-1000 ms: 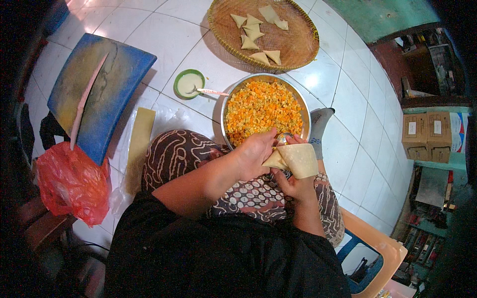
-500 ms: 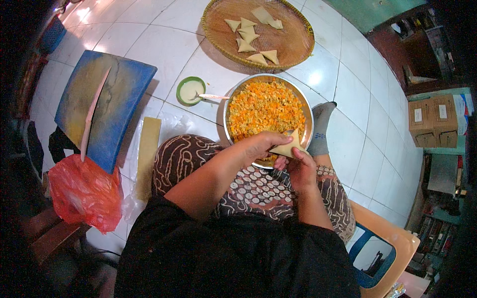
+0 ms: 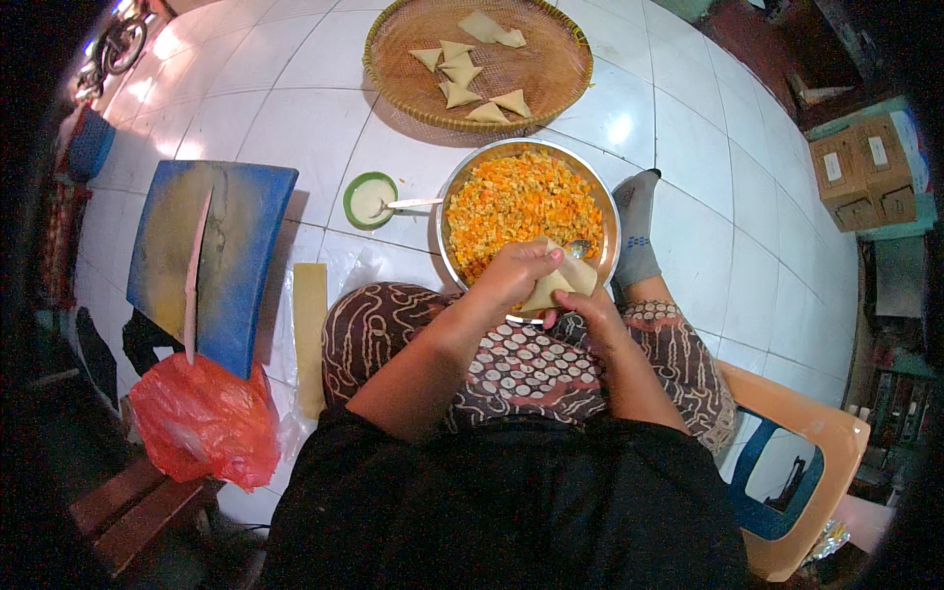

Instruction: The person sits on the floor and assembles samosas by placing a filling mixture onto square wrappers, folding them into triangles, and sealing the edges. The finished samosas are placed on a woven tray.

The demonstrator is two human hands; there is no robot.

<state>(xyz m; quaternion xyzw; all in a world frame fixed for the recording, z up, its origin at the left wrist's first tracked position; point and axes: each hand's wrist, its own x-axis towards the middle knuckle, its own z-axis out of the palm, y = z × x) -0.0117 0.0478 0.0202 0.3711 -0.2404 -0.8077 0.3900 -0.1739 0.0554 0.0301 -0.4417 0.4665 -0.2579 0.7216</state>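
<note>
Both my hands hold one pale dough wrapper (image 3: 573,275), folded partway into a pointed shape, over the near rim of a metal bowl. My left hand (image 3: 516,273) pinches its left side, thumb on top. On its lower right side, my right hand (image 3: 588,309) grips with the thumb across the dough. Any filling inside the wrapper is hidden. The metal bowl (image 3: 612,246) contains chopped orange and yellowish filling (image 3: 521,202). A metal spoon (image 3: 579,248) rests in the filling just beyond the wrapper.
A woven tray (image 3: 393,88) beyond the bowl bears several folded dough triangles (image 3: 459,67). Left of the bowl is a green dish (image 3: 350,205) of white paste with a spoon. Farther left are dough strips (image 3: 310,334), a blue board (image 3: 265,246) with a knife (image 3: 194,275), and a red plastic bag (image 3: 211,418).
The wrapper, a tighter triangle before, now spreads wider between my hands. My left hand has turned upright at its left side. The spoon in the bowl shows more. The whole view has shifted slightly.
</note>
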